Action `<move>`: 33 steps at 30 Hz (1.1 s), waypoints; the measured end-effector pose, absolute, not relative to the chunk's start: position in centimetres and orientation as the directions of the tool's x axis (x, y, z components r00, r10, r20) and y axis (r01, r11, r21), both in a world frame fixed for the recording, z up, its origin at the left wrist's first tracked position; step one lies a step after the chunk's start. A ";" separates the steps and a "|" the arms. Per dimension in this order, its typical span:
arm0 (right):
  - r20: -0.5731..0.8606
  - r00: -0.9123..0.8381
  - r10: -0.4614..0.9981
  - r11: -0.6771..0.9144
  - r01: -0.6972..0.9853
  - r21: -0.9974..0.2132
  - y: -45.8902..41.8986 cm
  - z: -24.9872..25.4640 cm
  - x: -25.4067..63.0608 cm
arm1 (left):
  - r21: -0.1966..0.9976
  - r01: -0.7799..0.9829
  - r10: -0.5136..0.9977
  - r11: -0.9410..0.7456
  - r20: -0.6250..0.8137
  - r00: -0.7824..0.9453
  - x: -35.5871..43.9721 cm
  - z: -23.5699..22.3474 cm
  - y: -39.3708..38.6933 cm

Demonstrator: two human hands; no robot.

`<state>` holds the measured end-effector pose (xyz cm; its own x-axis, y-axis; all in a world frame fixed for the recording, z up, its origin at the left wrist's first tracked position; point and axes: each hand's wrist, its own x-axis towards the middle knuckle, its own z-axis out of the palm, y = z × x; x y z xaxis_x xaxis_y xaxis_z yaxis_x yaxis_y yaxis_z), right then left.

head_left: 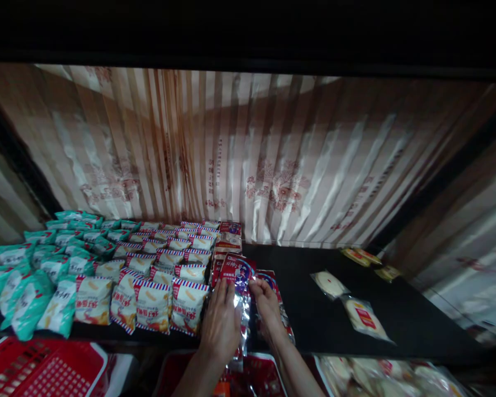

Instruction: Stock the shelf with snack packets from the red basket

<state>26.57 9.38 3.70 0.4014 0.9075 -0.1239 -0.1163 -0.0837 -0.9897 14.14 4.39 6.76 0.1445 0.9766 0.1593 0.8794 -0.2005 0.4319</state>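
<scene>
My left hand [220, 321] presses along the left side of a dark red and purple snack packet [240, 268], its fingers extended together. On the packet's right edge, my right hand [268, 309] grips with thumb and bent fingers. The packet's shiny lower part hangs between my wrists. Behind it, similar red packets [230, 230] form a row running to the back of the shelf. Another such packet [271, 279] lies just right of the held one, partly covered by my right hand. White-and-red snack bags [189, 307] stand in rows next to my left hand.
Green snack bags [35, 300] fill the left of the black shelf [306, 325]. Flat round packs [366, 317] and small yellow packets [361, 256] lie to the right. Below are a red basket [45, 364] and bagged round goods [380, 375]. Striped sheeting [281, 154] hangs behind.
</scene>
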 end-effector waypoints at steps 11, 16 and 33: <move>-0.086 0.350 0.933 -0.052 -0.106 -0.993 11.9 4.7 25.5 | 0.431 0.852 0.913 -0.296 0.391 0.119 14.7 3.6 3.2; -0.077 0.373 0.925 -0.052 -0.075 -0.996 14.5 5.0 24.9 | 0.424 0.868 0.912 -0.258 0.403 0.074 15.0 3.4 4.4; 0.178 0.394 0.902 0.027 0.359 -0.933 17.8 3.9 25.2 | 0.417 0.887 0.941 -0.199 0.335 0.053 14.9 2.3 6.4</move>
<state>25.16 17.83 3.90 0.3938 0.9018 0.1780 0.3590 0.0273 -0.9329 14.94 6.36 2.35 0.0529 0.9406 0.3352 0.8869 -0.1986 0.4172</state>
